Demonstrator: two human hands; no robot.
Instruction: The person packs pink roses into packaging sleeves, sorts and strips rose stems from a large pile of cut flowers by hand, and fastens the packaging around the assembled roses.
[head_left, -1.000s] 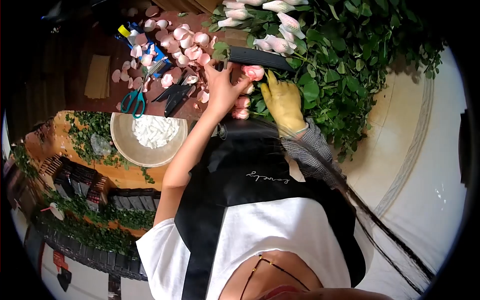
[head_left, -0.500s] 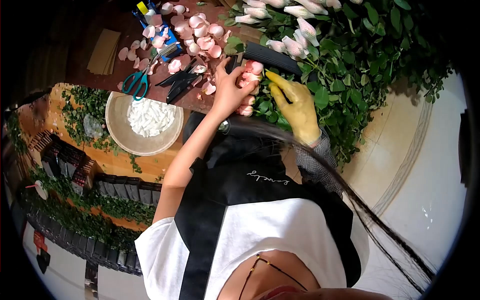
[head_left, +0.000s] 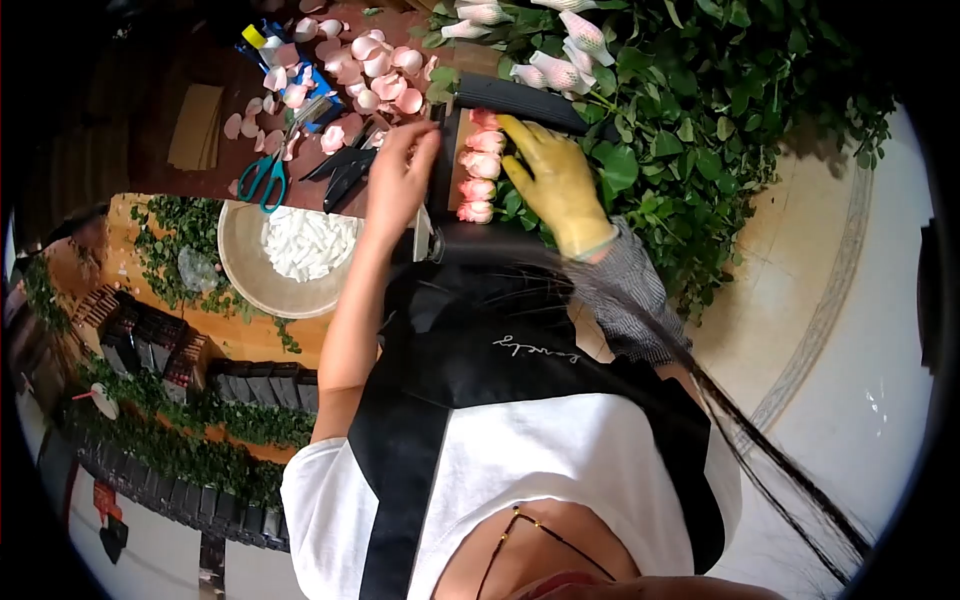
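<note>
The bare left hand (head_left: 400,175) is at the dark edge left of the roses, its fingers loosely bent and close together; whether the fingertips have hold of anything there cannot be told. The gloved right hand (head_left: 562,185) is partly open — forefinger stretched to the far end of the roses, thumb apart from it, a gap between the two — and no firm grip shows.

Between the hands, the pink roses (head_left: 480,163) lie in a row of five heads over the right side of a brown strip (head_left: 456,170). The row's long axis runs away from the person, leaning slightly right at the far end. The blooms point left, towards the bare hand; the stem side is to the right, among leaves.

Just beyond the row is a black ridged bar (head_left: 530,103), lying crosswise. Left of the bare hand, on the tabletop (head_left: 225,180), are a black tool (head_left: 345,175), teal-handled scissors (head_left: 275,180), loose petals (head_left: 378,62) and brown cards (head_left: 196,125). A bowl (head_left: 235,255) of white pieces (head_left: 310,240) sits nearer the person. Netted buds (head_left: 585,38) and dense foliage (head_left: 690,130) fill the far right.

The stems are hidden by glove and leaves, petals partly cover a blue object (head_left: 312,85), and the farthest buds are cut off by the frame.
</note>
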